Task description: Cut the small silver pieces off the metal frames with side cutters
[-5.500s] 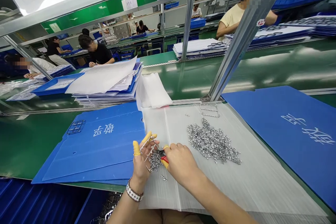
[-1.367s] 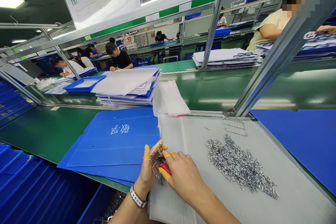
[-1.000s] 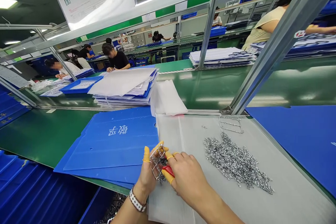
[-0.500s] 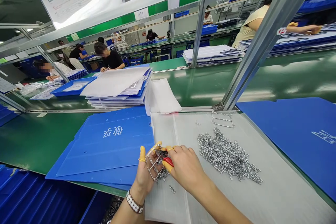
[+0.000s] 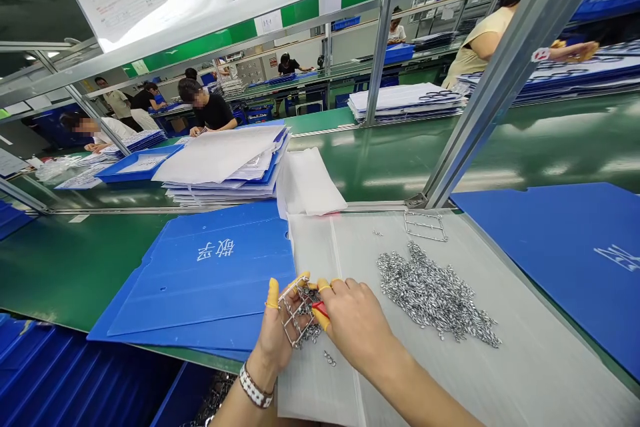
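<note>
My left hand (image 5: 274,330), in yellow finger cots, grips a small metal casting frame (image 5: 290,321) with crossbars, tilted upright. Small silver metal pieces (image 5: 311,333) lie just behind and below it. Closed around red-handled pliers (image 5: 321,308), my right hand (image 5: 357,320) also wears yellow finger cots. The tool's head is against the right side of the frame and mostly hidden. A few linked pieces (image 5: 329,358) lie loose below the hands. To the right, a large heap of silver pieces (image 5: 437,297) rests on the grey-white sheet (image 5: 320,397).
Another metal frame (image 5: 425,226) lies behind the heap. Blue plastic sheets (image 5: 200,293) are at left, and another blue sheet (image 5: 560,240) at right. A stack of papers (image 5: 220,167) stands beyond. A metal post (image 5: 500,93) rises at right. Several people work at farther benches.
The dark tool head beside the frame shows less than before. Both hands stay in nearly the same place, still holding the frame and the pliers.
</note>
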Tool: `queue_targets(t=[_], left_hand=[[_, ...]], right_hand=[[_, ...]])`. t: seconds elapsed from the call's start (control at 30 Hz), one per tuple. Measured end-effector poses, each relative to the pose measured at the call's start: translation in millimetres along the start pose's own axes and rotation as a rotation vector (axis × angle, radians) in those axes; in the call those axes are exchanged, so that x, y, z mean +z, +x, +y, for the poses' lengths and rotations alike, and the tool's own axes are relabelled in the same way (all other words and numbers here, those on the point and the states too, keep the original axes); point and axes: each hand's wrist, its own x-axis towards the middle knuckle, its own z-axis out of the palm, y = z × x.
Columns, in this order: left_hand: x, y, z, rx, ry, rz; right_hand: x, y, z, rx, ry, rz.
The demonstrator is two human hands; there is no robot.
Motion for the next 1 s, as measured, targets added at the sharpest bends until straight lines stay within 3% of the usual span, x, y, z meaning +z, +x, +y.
queue_targets(t=[0.3, 0.67, 1.0], left_hand=[[5.5, 5, 8, -0.006, -0.125, -0.007], [12.5, 6, 3, 0.042, -0.096, 0.022], [12.5, 8, 5, 0.049, -0.154, 0.039]], right_hand=[[6, -14, 13, 0.038, 0.031, -0.011], [8, -9, 10, 0.058, 0.078, -0.058], [6, -11, 7, 0.048, -0.008, -0.005]])
